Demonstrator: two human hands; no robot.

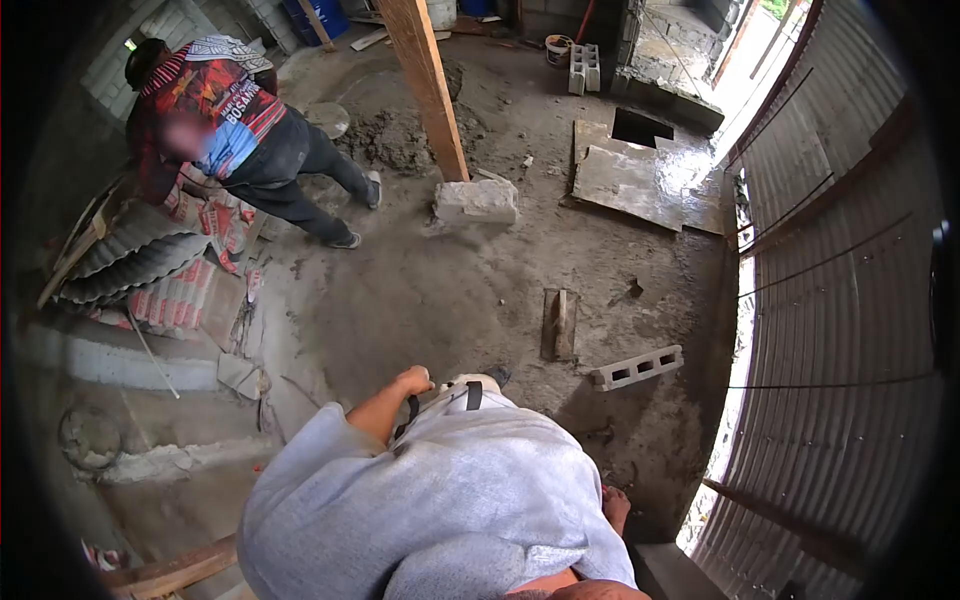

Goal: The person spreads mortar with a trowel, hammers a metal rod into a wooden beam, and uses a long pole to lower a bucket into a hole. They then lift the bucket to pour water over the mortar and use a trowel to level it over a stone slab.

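Left hand grips a black strap; right hand unclear (open floor ahead).

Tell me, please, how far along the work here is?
Done: a wet mortar pile lies mixed on the floor. In hand: the left hand grips a black strap on a white load. Left: the block and float lie unused.

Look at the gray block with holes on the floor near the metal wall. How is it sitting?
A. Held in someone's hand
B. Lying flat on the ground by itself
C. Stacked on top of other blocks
B, because the gray block with holes lies alone on the bare concrete floor, with no other block under it and no hand on it.
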